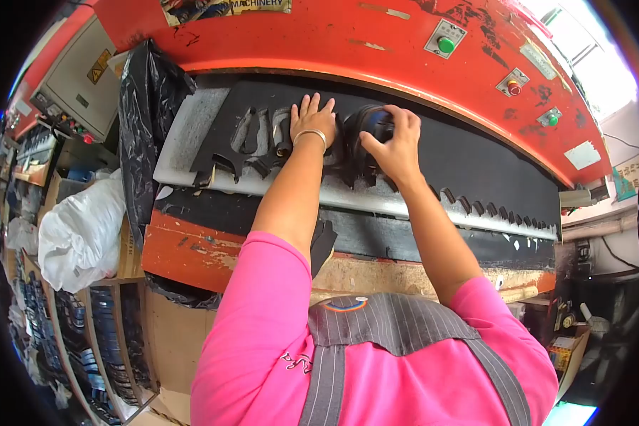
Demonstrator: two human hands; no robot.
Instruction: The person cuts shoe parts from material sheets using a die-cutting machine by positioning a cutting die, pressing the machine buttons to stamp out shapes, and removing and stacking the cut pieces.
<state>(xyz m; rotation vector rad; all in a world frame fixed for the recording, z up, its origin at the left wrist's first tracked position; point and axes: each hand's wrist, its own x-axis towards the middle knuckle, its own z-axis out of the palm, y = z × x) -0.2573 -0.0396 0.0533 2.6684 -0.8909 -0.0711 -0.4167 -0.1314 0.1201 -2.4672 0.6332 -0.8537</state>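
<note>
My left hand (314, 122) lies flat with its fingers stretched out on a black sheet (476, 153), and a bangle circles its wrist. To its right, my right hand (399, 148) grips a dark, curved cutting die (368, 126) from above, standing on the sheet. My palm and fingers hide part of the die. Shoe-shaped cut-outs (250, 135) open the sheet left of my left hand. Scalloped notches run along the sheet's front edge on the right. Beneath it shows a pale cutting board (192, 131).
A red machine beam (319, 41) spans the back, carrying a green button (445, 45) and a red knob (513, 87). A black plastic bag (143, 106) hangs at the left, near a white sack (84, 227). Racks of dark dies (106, 341) stand lower left.
</note>
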